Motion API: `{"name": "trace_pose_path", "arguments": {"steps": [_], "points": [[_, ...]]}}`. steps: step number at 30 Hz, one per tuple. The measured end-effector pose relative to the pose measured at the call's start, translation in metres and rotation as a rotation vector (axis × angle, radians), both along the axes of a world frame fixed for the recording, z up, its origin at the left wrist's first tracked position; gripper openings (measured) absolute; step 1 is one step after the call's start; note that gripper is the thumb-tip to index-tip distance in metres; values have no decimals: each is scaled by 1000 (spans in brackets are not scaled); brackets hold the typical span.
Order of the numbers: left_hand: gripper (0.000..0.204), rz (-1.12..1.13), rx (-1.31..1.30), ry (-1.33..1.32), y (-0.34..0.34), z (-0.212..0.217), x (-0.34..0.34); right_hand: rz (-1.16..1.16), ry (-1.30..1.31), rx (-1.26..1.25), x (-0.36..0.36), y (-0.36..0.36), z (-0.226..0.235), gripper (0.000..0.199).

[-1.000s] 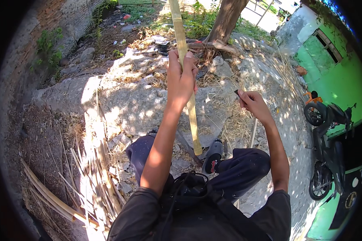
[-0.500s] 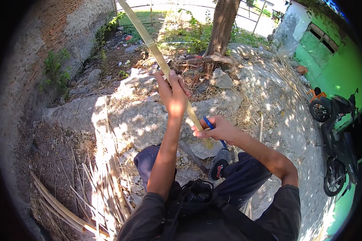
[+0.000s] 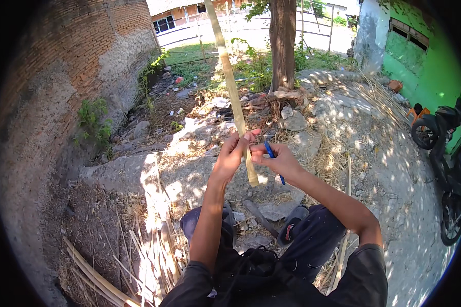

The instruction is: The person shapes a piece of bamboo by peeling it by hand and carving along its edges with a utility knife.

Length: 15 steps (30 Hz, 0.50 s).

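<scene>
A long, flat bamboo strip (image 3: 228,77) rises away from me, tilted slightly left, its lower end just below my hands. My left hand (image 3: 229,157) is closed round the strip near that end, thumb along its face. Close on its right, my right hand (image 3: 280,162) has its fingertips at the strip's edge. Between those fingers is a slim blue pen (image 3: 269,149), slanting down past the palm; its exact kind is hard to make out.
Split bamboo strips (image 3: 161,250) lie at lower left beside thicker bamboo poles (image 3: 95,273). A wooden-handled tool (image 3: 260,217) rests between my feet. Ahead stand a tree trunk (image 3: 283,46) and rocks (image 3: 293,120); a brick wall (image 3: 87,56) bounds the left, a parked motorbike (image 3: 443,153) the right.
The view has tipped upward. My left hand has slid down the strip, closer to my right hand, and the strip stands more upright. The blue pen remains in my right hand.
</scene>
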<state>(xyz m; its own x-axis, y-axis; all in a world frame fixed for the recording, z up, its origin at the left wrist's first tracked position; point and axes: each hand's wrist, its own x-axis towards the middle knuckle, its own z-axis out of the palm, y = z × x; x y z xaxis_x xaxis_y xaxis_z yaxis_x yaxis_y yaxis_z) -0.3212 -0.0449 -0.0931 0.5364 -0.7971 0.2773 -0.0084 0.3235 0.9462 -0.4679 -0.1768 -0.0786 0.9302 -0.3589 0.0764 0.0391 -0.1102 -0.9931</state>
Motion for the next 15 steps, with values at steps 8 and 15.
{"name": "trace_pose_path", "arguments": {"steps": [8,15], "points": [[37,575,288,-392,4,-14,78,-270,-263,353,-3,-78,-4,29],[45,637,65,-210,1,1,53,-201,-171,299,-16,-107,-17,27]]}}
